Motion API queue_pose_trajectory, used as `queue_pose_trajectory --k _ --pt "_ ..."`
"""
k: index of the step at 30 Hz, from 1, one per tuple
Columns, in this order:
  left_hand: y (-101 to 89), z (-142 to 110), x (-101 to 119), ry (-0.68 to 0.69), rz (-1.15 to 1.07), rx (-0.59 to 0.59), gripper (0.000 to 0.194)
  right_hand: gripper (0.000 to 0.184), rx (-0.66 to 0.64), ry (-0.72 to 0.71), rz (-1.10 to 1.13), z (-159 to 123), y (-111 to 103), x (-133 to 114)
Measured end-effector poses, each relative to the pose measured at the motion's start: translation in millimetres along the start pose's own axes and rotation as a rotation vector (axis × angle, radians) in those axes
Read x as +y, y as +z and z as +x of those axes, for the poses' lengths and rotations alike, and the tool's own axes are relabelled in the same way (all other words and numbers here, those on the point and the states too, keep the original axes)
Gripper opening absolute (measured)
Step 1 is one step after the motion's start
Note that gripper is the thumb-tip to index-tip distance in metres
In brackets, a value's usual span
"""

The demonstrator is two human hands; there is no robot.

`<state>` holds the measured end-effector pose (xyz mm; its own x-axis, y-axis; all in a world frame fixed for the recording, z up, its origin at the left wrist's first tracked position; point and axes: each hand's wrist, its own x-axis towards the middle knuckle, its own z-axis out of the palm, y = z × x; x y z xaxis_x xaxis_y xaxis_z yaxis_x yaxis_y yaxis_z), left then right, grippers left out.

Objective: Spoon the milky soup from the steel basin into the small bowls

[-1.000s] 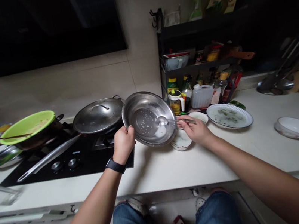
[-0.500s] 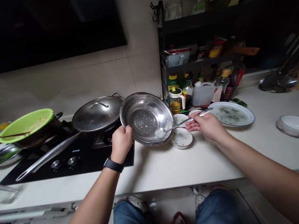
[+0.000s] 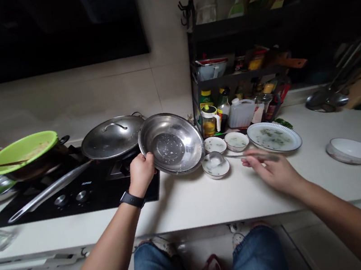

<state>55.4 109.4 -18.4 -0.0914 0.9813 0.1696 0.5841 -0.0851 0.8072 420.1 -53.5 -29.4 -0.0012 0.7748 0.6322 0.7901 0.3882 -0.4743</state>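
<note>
My left hand (image 3: 142, 174) grips the rim of a steel mixing bowl (image 3: 170, 145), tilted toward me above the counter, with small white bits on its inside. My right hand (image 3: 271, 168) is closed on the handle of a metal spoon (image 3: 216, 159), blurred by motion. The spoon's head is over a small white bowl (image 3: 217, 174) of pale liquid with green flecks. Two similar bowls, a left one (image 3: 215, 144) and a right one (image 3: 237, 141), stand behind it. A large rimmed plate (image 3: 297, 140) beside them holds the same kind of liquid.
A lidded wok (image 3: 112, 139) sits on the black hob (image 3: 72, 184), its long handle pointing toward me. Left of it is a green basin (image 3: 39, 140) with chopsticks across it. A rack (image 3: 192, 51) of bottles stands behind the bowls. A white bowl (image 3: 352, 149) is at the right.
My right hand has drawn the spoon out of the steel bowl, rightward and down, to over the front small bowl. My left hand keeps the steel bowl tilted in nearly the same place.
</note>
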Motion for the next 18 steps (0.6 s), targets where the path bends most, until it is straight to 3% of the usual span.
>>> queue_pose_trajectory --k 3,6,9,13,18 --pt "-0.8 0 0 -0.002 0.001 0.001 0.029 0.020 -0.101 -0.407 -0.145 -8 -9 -15" --pt "-0.7 -1 0 0.001 0.001 -0.006 0.029 0.030 -0.110 -0.574 -0.200 -5 -12 -26" --pt "0.6 -2 0 0.001 -0.011 -0.013 0.030 0.029 0.007 -0.515 -0.145 10 0 -29" --pt "1.9 -5 4 0.004 -0.042 -0.024 0.032 0.020 0.102 -0.270 0.007 38 41 -21" --pt "1.2 -10 13 0.016 -0.029 -0.029 0.033 0.024 0.012 -0.054 0.170 57 85 -7"
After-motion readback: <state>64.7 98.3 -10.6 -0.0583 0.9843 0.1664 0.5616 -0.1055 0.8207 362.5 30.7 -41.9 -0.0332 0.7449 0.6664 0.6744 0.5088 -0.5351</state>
